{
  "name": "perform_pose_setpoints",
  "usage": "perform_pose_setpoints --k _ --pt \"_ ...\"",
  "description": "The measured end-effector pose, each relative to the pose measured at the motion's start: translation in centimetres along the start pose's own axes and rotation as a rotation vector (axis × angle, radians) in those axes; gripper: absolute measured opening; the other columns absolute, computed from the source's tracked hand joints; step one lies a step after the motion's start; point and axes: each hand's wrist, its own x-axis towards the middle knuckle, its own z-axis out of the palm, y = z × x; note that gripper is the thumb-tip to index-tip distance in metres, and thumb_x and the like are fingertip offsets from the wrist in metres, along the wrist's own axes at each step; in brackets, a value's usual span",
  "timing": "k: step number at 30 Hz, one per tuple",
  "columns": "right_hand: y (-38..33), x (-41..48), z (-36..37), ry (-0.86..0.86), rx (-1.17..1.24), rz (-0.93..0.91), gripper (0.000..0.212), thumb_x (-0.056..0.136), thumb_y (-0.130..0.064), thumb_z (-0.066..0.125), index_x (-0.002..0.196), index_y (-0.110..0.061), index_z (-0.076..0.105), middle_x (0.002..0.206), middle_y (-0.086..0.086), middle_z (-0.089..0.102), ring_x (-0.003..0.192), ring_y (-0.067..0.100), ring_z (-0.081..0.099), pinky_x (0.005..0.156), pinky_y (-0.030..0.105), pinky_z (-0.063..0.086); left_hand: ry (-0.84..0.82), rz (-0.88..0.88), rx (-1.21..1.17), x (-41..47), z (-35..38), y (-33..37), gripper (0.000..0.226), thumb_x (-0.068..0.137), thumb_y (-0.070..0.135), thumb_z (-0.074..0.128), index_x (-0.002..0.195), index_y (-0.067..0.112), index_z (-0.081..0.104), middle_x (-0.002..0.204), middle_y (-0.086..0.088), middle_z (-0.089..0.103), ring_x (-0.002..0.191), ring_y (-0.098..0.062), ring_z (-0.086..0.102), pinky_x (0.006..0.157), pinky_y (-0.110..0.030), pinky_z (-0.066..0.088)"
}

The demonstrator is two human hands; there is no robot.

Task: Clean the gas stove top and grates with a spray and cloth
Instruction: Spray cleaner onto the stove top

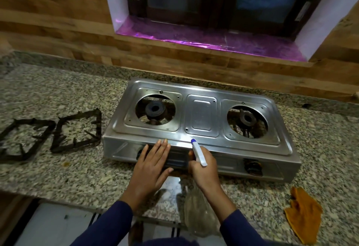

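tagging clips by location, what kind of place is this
Most likely a home kitchen: a two-burner steel gas stove sits on a speckled granite counter below a window, its grates set aside.

silver steel two-burner stove (202, 117), speckled grey granite counter (58, 94), black square grates (77, 131), white spray head with blue nozzle (198, 152), orange cloth (303, 212)

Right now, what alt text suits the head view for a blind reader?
A right hand holds a spray bottle aimed at a steel stove, while the left hand rests flat on its front. Two grates lie on the counter to its left; a cloth lies at right.
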Motion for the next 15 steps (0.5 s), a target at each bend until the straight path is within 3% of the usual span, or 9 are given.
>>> perform_pose_setpoints --k 4,7,9,11,15 --pt "-1.3 0.1 1.7 -0.061 0.0 -0.003 0.027 0.064 0.003 0.053 0.061 -0.023 0.048 0.058 -0.005 0.048 0.053 0.012 0.042 0.05 0.027 0.034 0.005 -0.009 -0.012 -0.3 -0.2 -1.1 0.069 0.1 0.05 0.037 0.155 0.01 0.028 0.164 -0.005 0.022 0.153 -0.019 0.015 0.121 -0.049 0.016" --pt "-2.4 0.2 3.7 -0.114 -0.024 -0.03 0.022 0.064 -0.003 0.053 0.065 -0.025 0.05 0.065 -0.004 0.051 0.056 0.01 0.045 0.052 0.023 0.036 0.0 -0.018 -0.015 -0.9 -0.3 -2.8 0.069 0.1 0.05 0.036 0.155 0.011 0.028 0.164 -0.005 0.022 0.153 -0.019 0.014 0.122 -0.048 0.014" --pt "-2.9 0.3 4.8 -0.16 -0.05 -0.054 0.017 0.063 -0.004 0.054 0.07 -0.019 0.054 0.07 0.0 0.055 0.06 0.012 0.05 0.054 0.023 0.038 0.007 -0.031 -0.014 -1.1 -0.5 -3.7 0.068 0.1 0.049 0.037 0.155 0.011 0.028 0.164 -0.005 0.023 0.153 -0.019 0.014 0.122 -0.048 0.013" --pt "-3.5 0.2 6.1 -0.209 -0.035 -0.046 0.012 0.064 0.002 0.052 0.066 -0.009 0.049 0.063 0.001 0.05 0.055 0.011 0.045 0.05 0.026 0.035 0.017 -0.049 -0.026 -1.5 -0.7 -4.7 0.067 0.1 0.048 0.037 0.155 0.011 0.029 0.164 -0.005 0.023 0.153 -0.02 0.016 0.122 -0.049 0.014" --pt "-4.7 0.6 8.4 -0.268 -0.089 -0.08 0.02 0.064 0.007 0.052 0.064 -0.011 0.043 0.065 0.005 0.047 0.057 0.013 0.041 0.052 0.027 0.032 0.017 -0.08 -0.038 -2.2 -1.4 -6.8 0.066 0.101 0.049 0.034 0.155 0.012 0.028 0.164 -0.005 0.023 0.153 -0.019 0.017 0.121 -0.049 0.017"
